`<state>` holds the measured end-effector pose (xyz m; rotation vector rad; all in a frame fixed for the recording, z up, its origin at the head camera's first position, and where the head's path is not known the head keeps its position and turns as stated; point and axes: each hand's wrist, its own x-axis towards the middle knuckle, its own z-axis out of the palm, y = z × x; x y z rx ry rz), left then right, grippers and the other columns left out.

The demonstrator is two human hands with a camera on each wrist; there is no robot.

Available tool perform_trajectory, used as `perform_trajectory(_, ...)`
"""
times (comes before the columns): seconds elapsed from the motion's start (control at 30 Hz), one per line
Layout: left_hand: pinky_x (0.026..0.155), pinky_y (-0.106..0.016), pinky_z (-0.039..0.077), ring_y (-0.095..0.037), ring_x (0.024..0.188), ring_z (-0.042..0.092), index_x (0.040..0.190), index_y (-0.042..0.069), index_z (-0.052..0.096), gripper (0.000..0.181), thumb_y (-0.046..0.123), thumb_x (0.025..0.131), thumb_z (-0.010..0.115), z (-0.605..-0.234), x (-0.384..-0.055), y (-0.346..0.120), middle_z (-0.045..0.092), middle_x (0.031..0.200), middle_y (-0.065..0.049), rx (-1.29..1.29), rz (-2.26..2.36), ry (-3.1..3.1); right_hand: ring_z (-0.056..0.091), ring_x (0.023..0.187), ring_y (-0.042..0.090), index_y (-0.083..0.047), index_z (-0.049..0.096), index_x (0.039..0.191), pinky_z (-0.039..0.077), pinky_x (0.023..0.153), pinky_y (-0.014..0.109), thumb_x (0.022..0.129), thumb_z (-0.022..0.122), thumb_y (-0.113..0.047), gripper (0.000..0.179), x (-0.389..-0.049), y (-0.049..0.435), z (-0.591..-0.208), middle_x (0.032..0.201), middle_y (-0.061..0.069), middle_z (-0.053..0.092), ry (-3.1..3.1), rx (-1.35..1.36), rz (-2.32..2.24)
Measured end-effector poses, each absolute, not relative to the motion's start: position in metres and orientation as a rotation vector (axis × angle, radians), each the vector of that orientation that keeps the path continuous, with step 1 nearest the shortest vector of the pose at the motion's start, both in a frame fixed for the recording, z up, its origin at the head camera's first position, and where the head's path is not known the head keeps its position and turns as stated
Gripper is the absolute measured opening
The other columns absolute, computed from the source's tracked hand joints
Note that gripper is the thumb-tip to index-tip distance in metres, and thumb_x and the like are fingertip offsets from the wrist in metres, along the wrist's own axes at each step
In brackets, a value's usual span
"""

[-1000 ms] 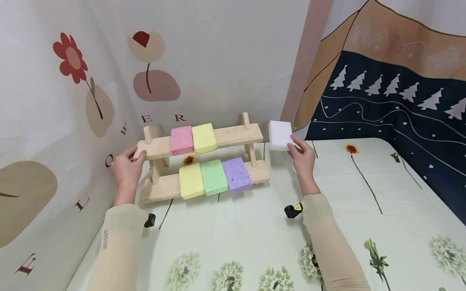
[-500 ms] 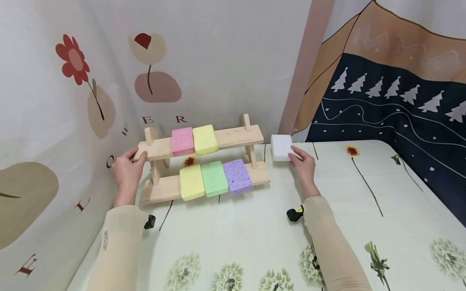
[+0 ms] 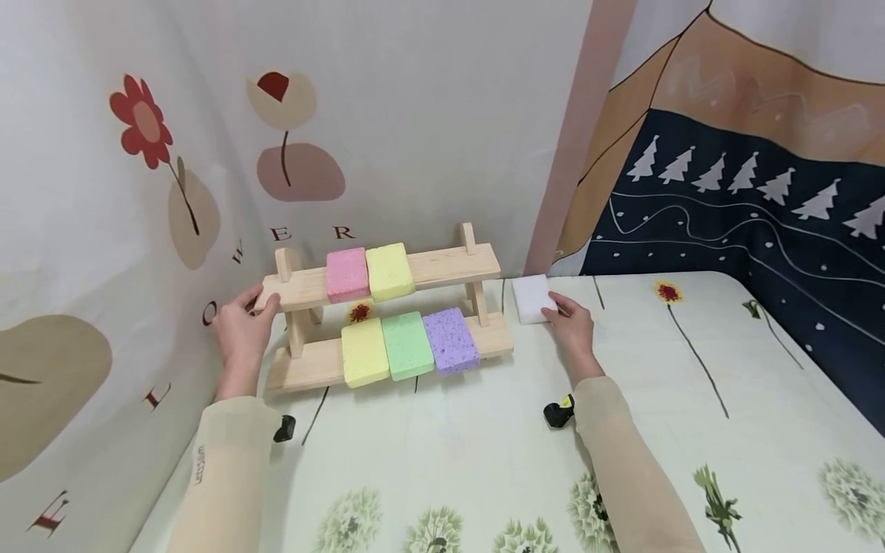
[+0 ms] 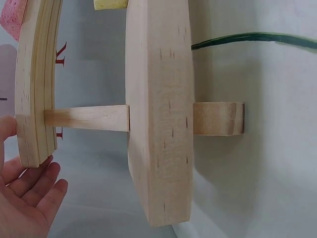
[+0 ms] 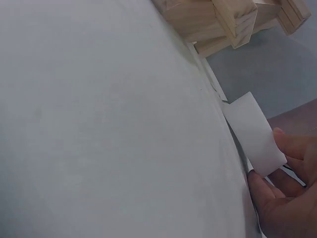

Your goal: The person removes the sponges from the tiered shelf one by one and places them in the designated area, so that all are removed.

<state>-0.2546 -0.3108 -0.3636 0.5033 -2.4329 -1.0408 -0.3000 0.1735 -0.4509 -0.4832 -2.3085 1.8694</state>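
A two-tier wooden rack point(image 3: 442, 266) stands by the back wall. My left hand point(image 3: 243, 330) grips the left end of its upper board, thumb on top and fingers at the end and underside, as the left wrist view shows. Beyond the rack's right end, my right hand point(image 3: 574, 330) pinches a white sponge block point(image 3: 531, 298) by its right edge, down at the tabletop. In the right wrist view the thumb and fingers hold one end of the white sponge block point(image 5: 255, 136). On the upper board lie a pink sponge point(image 3: 347, 274) and a yellow sponge point(image 3: 390, 271).
A second yellow sponge point(image 3: 365, 352), a green sponge point(image 3: 408, 344) and a purple sponge point(image 3: 452, 340) lie side by side on the lower board point(image 3: 304, 365). Printed cloth covers the table point(image 3: 442, 445). A cloth wall point(image 3: 429, 115) rises close behind the rack.
My right hand has lowered the white sponge block from the upper board's height to the tabletop, right of the rack. The left hand keeps its hold, and the rack has stayed put.
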Motion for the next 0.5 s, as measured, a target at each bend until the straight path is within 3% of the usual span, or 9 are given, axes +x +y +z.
perform_trajectory(0.27,0.105,-0.05,0.048,-0.036,0.126,0.059,0.143,0.01,0.055,0.052,0.038,0.099,0.057,-0.3625,-0.2542,-0.312,0.061,0.138,-0.017,0.52,-1.052,-2.415,0.052,0.136,0.03,-0.002,0.056,0.14,0.046,0.112,0.039,0.093,0.067,-0.004,0.048,-0.3003,0.1703,-0.4477,0.146,0.02,0.054,-2.384,-0.441,1.798)
perform_trajectory(0.5,0.105,-0.051,0.048,-0.037,0.125,0.059,0.143,0.011,0.054,0.053,0.04,0.099,0.055,-0.3627,-0.2523,-0.3101,0.061,0.138,-0.018,0.505,-1.037,-2.441,0.05,0.138,0.029,-0.002,0.056,0.139,0.044,0.113,0.037,0.092,0.067,-0.003,0.048,-0.2977,0.1747,-0.4529,0.146,0.019,0.054,-2.341,-0.483,1.859)
